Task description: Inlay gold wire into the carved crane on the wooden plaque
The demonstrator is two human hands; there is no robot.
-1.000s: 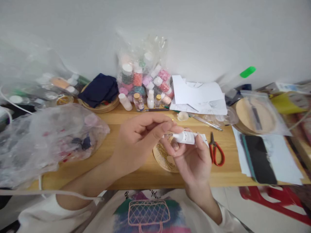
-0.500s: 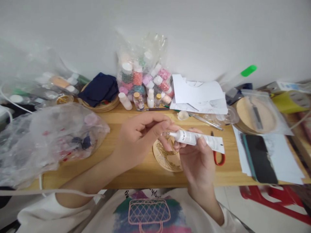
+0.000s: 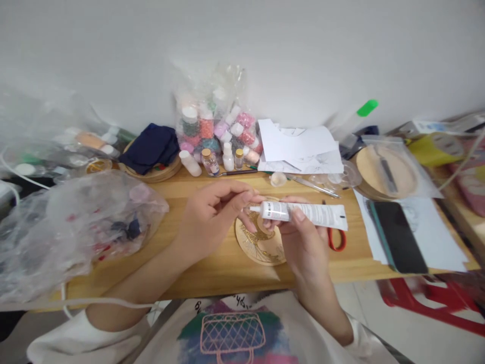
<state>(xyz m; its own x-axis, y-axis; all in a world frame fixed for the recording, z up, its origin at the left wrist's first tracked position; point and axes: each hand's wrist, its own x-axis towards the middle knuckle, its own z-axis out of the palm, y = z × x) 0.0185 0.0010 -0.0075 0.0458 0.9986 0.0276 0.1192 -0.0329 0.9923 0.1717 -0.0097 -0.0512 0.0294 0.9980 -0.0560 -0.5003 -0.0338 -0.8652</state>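
Note:
My right hand [image 3: 303, 240] grips a white glue tube [image 3: 303, 213], held level with its nozzle pointing left. My left hand [image 3: 212, 215] has thumb and fingertips pinched together right at the nozzle tip, on something too small to name. Both hands hover just above a round wooden disc [image 3: 259, 243] with a fine gold pattern, lying on the wooden table [image 3: 212, 268]. Red-handled scissors [image 3: 335, 238] lie partly hidden behind the tube and my right hand.
A bag of bead jars [image 3: 215, 124] and small bottles [image 3: 210, 161] stand at the back. White paper sheets [image 3: 299, 146], a dark blue cloth [image 3: 151, 146], crumpled plastic bags [image 3: 76, 222] at left, a bagged wooden disc [image 3: 386, 172] and a black card [image 3: 397, 232] at right.
The tube has turned from pointing partly away to lying level, showing its full length. My view has shifted slightly, moving everything a little left. My left pinch stays at the nozzle.

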